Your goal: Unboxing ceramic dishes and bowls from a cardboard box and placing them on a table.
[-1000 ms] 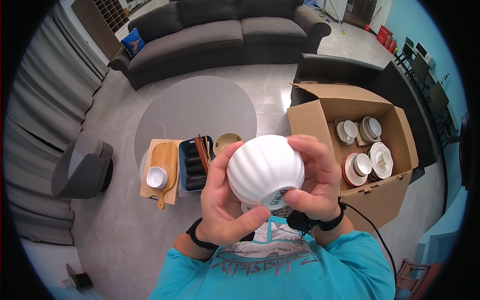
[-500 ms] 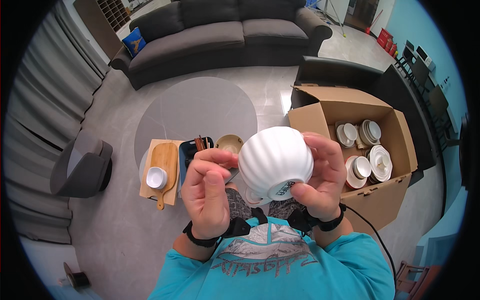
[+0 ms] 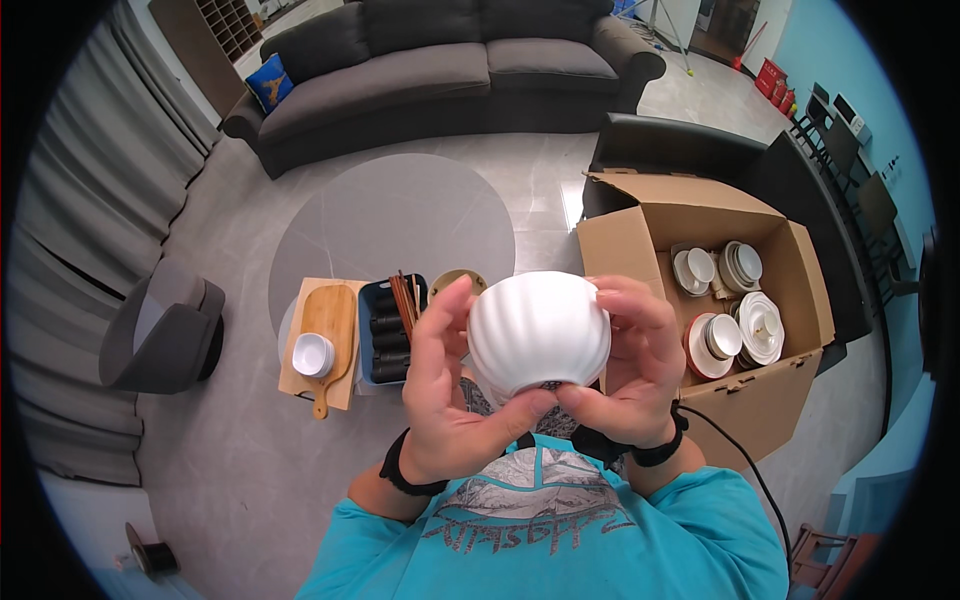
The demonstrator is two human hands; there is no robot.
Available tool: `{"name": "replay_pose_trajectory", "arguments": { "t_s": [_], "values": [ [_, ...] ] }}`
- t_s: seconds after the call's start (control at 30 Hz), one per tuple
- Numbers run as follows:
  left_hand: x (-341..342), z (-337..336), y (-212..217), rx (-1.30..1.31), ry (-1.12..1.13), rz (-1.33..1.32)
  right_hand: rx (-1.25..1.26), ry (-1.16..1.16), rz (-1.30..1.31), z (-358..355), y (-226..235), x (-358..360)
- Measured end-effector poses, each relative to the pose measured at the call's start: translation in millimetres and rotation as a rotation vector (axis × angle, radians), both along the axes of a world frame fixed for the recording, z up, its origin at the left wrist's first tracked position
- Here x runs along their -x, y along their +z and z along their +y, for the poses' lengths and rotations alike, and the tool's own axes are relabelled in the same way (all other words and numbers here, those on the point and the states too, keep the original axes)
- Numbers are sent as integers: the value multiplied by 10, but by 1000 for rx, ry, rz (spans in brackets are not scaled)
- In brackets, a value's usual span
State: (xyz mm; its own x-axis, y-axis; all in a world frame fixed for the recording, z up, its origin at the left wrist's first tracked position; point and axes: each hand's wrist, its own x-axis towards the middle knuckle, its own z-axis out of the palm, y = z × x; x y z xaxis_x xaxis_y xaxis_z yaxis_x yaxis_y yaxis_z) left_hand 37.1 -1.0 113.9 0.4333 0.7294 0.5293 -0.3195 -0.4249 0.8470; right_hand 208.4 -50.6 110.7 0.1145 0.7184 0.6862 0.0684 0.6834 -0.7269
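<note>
A white ribbed bowl [image 3: 538, 328] is held up in front of my chest, tilted so that its outer wall and part of its base show. My left hand [image 3: 445, 385] grips its left side, thumb at the foot ring. On the other side my right hand [image 3: 638, 365] grips it too, fingers along the wall and thumb beneath. Behind the left fingers stands a tan bowl [image 3: 459, 284], partly covered. Left of that lies a dark blue tray [image 3: 367, 345] with black items and brown chopsticks [image 3: 405, 305].
A white bowl [image 3: 313, 355] rests on a wooden cutting board [image 3: 329, 300] at left. To the right, an open cardboard box [image 3: 700, 222] holds several stacked dishes, including a lidded white dish [image 3: 762, 328]. Beyond are a round grey table [image 3: 390, 215] and a dark sofa [image 3: 420, 85].
My left hand has moved right and closed on the bowl, which it was only near before. The bowl has shifted slightly left and down and turned, so its base shows less.
</note>
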Motion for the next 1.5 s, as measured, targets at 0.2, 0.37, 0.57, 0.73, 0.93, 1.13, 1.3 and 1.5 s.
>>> {"name": "replay_pose_trajectory", "arguments": {
  "t_s": [0.2,0.37,0.57,0.73,0.93,1.13,1.3,1.5],
  "values": [
    [9,-23,29,208,-149,-27,32,52,52,-53,9,-56],
    [8,-8,13,329,-266,-193,131,228,311,-68,98,4],
    [-2,55,-64,328,-249,-154,118,224,126,-73,85,-25],
    [-102,23,-7,411,-201,-94,82,120,-13,-76,111,-18],
    [-69,31,-48,299,-270,-156,-110,-109,-383,-14,194,58],
    [-138,14,45,424,-182,-186,-239,-188,-542,33,176,223],
    [-102,41,-24,582,-343,-482,-234,-237,-482,1,210,212],
    [-39,28,-5,638,-470,-608,-199,-265,-423,-15,197,103]
  ]
}}
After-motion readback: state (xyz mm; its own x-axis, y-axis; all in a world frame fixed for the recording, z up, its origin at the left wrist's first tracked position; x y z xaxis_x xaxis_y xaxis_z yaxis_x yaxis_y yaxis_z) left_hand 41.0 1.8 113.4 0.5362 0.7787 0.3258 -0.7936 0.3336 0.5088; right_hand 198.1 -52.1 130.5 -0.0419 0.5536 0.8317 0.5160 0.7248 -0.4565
